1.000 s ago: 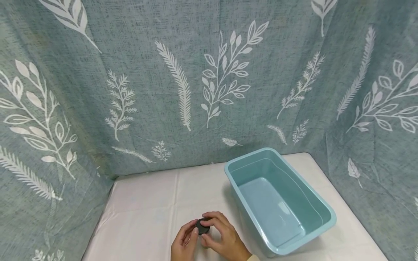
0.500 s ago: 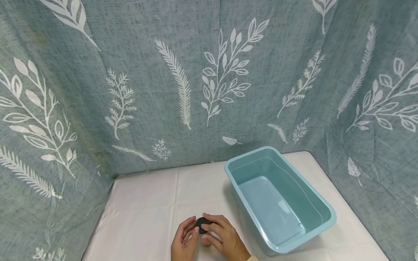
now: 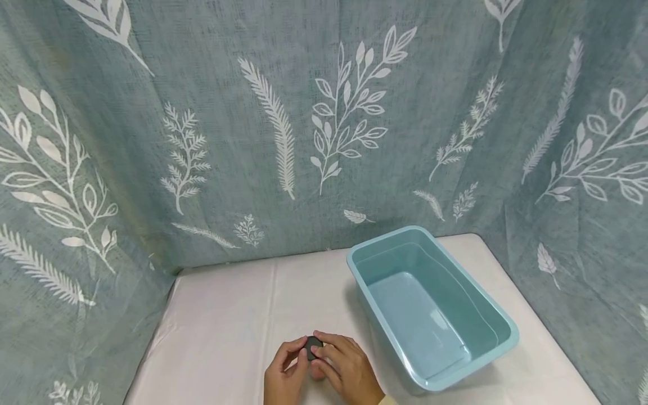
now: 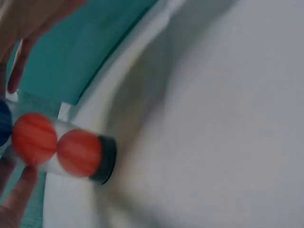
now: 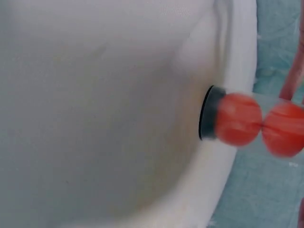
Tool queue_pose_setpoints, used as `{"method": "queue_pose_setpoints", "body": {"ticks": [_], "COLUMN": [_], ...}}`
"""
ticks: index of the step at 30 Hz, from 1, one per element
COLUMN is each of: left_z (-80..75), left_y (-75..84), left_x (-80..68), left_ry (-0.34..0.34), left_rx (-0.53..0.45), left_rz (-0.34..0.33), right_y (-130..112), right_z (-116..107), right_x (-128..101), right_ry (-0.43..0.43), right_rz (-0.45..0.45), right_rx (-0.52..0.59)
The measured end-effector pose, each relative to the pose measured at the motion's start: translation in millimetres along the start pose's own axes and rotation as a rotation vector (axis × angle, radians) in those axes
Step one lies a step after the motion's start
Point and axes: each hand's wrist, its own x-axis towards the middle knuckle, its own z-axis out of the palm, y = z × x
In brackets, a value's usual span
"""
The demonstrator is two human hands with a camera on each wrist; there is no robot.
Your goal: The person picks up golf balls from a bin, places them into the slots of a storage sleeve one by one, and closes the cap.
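Counter [image 3: 228, 315] has a white cloth cover and is boxed in by the leaf-print curtain [image 3: 304, 112] along the back and both sides. Light blue bin [image 3: 501, 332] sits on the right half, angled, long axis running from back-centre toward front-right; its near corner is close to the front edge. Bare counter runs from the bin's left wall to the left curtain, and that is the free space. A thin strip stays open between the bin and the right curtain.

Both hands are low at front-centre, just left of the bin's near end and apart from it. Left hand [image 3: 284, 376] and right hand [image 3: 346, 372] are together, fingers curled, both gripping one clear tube [image 4: 57, 149] with a black cap [image 3: 313, 347]. In the head view only the cap shows, between the fingertips. The left wrist view shows the tube holds orange balls [image 4: 78, 153] in a row, plus something blue [image 4: 4, 122] at the frame edge; cap end points away from the palm. The right wrist view shows the same cap [image 5: 209, 113] with two orange balls behind it. Wrist views are blurred, so exact finger placement on the tube is unclear. Tube is held above the counter, not resting on it as far as I can tell.
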Motion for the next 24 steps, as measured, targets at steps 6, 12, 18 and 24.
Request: {"method": "queue_pose_setpoints", "body": {"ticks": [6,12,18,24], "left_z": [-1.8,-6.0,-10.4,-11.2], "left_y": [-0.4,10.7,25.5,40.5], "left_x": [15.8,28.1,45.5,67.8], "left_ry": [-0.11,-0.184,-0.244,-0.28], "left_rx": [0.262,0.481,0.636,0.781], "left_rz": [0.135,0.275,0.43,0.509], "right_y": [4,1,-3,-3], "right_z": [-1,-1,-11,-29], "right_x": [8,25,52,88], "right_ry": [-0.083,-0.17,-0.255,-0.449], "right_rz": [0.07,0.168,0.225,0.246], "right_rx": [-0.067,-0.043,-0.113,-0.184]}}
